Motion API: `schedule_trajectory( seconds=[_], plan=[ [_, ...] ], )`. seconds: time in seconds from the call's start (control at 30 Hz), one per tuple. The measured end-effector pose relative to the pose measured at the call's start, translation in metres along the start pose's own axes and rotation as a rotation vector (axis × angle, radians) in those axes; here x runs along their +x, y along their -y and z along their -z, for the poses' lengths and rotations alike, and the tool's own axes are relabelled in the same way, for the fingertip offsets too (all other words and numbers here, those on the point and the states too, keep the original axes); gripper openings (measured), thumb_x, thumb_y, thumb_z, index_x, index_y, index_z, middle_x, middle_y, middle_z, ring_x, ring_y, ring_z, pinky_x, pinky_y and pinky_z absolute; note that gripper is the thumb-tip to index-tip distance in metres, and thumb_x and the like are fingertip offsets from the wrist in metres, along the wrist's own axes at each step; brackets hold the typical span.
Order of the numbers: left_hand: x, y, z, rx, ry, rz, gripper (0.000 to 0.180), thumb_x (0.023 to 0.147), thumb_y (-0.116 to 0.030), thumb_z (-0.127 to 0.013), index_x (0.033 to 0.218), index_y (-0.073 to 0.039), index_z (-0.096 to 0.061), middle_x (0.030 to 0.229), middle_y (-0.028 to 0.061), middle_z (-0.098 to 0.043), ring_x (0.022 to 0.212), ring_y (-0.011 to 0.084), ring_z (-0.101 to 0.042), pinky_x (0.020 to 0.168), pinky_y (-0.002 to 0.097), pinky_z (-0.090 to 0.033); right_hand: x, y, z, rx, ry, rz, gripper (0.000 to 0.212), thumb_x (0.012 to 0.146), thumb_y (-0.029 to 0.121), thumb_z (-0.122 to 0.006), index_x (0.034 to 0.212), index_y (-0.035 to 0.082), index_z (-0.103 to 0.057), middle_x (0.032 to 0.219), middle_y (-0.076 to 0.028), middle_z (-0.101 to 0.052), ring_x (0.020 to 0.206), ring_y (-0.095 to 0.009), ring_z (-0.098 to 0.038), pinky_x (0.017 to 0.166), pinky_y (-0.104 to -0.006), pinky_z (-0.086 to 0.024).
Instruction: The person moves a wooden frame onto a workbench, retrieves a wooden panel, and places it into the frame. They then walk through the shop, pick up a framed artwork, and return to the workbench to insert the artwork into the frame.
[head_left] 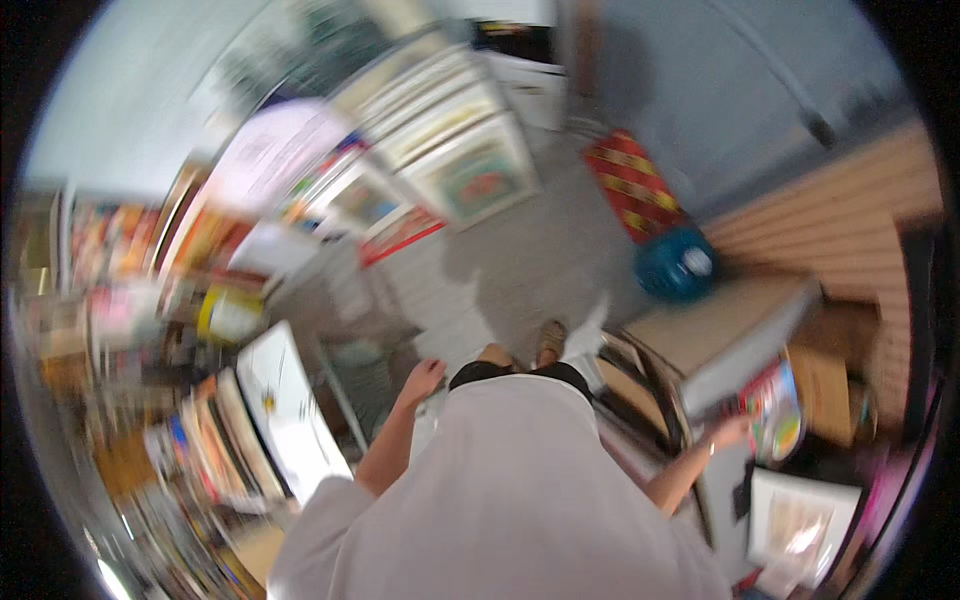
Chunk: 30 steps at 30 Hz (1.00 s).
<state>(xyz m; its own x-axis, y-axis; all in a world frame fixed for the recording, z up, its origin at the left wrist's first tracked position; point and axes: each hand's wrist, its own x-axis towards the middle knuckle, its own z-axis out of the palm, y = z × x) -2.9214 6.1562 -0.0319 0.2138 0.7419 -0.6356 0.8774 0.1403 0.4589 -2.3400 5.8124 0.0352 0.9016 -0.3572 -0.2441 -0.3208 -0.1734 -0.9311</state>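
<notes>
My left hand hangs beside my left leg, above the floor, with nothing visible in it. Motion smears its fingers, so I cannot tell whether they are open or closed. Out to the right, my right hand is closed at the left edge of a flat, colourful package in red, blue, green and white. The fingertips are blurred against it. Close by that package are a brown cardboard piece and a white-framed picture.
Framed pictures lean in rows ahead. Shelves of books and a white panel crowd my left. A blue round object adjoins a red-and-yellow patterned board. Right of my legs is a large flat box. Grey floor lies ahead.
</notes>
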Motion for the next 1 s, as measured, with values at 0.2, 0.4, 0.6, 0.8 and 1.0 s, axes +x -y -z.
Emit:
schedule_trajectory(
  seconds=[0.2,0.4,0.6,0.8,1.0],
  plan=[
    [-0.021,-0.003,-0.008,-0.233,-0.077,0.095,0.047,0.092,-0.043,-0.055,0.106,0.001,-0.064,0.098,0.0185,-0.067,0.092,0.0294,-0.063,0.082,0.0382,-0.049,0.018,-0.007,-0.031,-0.061,-0.194,0.117,0.064,0.09,0.051,-0.059,0.108,-0.01,-0.063,0.095,-0.028,-0.067,0.074,-0.033,-0.069,0.059,-0.0394,-0.056],
    [-0.027,0.05,-0.048,-0.37,0.005,0.352,0.051,0.086,-0.048,-0.06,0.098,0.001,-0.067,0.091,0.0202,-0.069,0.092,0.0317,-0.066,0.08,0.0401,-0.051,0.015,-0.022,-0.062,-0.507,-0.437,0.158,0.063,0.09,0.053,-0.056,0.08,-0.008,-0.063,0.08,-0.027,-0.066,0.074,-0.038,-0.065,0.067,-0.0506,-0.05],
    [-0.011,0.095,-0.07,-0.339,-0.007,0.32,0.051,0.085,-0.048,-0.061,0.101,0.0,-0.068,0.094,0.0201,-0.069,0.094,0.033,-0.066,0.082,0.0405,-0.05,-0.145,0.037,-0.2,-0.191,0.289,0.893,0.034,0.098,0.028,-0.052,0.092,-0.004,-0.063,0.083,-0.013,-0.065,0.066,-0.021,-0.057,0.056,-0.0363,-0.045],
    [0.035,0.109,-0.029,-0.613,-0.087,0.423,0.048,0.086,-0.045,-0.062,0.105,-0.001,-0.067,0.102,0.0188,-0.069,0.096,0.0335,-0.066,0.085,0.0396,-0.05,-0.404,0.205,-0.324,0.25,0.951,1.231,0.028,0.102,0.024,-0.045,0.092,-0.001,-0.051,0.087,-0.011,-0.053,0.077,-0.02,-0.052,0.066,-0.0361,-0.047],
    [0.054,0.133,0.018,-0.941,-0.241,0.373,0.041,0.093,-0.035,-0.058,0.109,0.002,-0.062,0.097,0.013,-0.067,0.088,0.0198,-0.063,0.076,0.0334,-0.053,-0.606,0.356,-0.315,1.283,0.837,1.507,0.022,0.097,0.021,-0.048,0.094,0.0,-0.052,0.083,-0.014,-0.056,0.073,-0.026,-0.055,0.067,-0.0392,-0.047]
  ],
)
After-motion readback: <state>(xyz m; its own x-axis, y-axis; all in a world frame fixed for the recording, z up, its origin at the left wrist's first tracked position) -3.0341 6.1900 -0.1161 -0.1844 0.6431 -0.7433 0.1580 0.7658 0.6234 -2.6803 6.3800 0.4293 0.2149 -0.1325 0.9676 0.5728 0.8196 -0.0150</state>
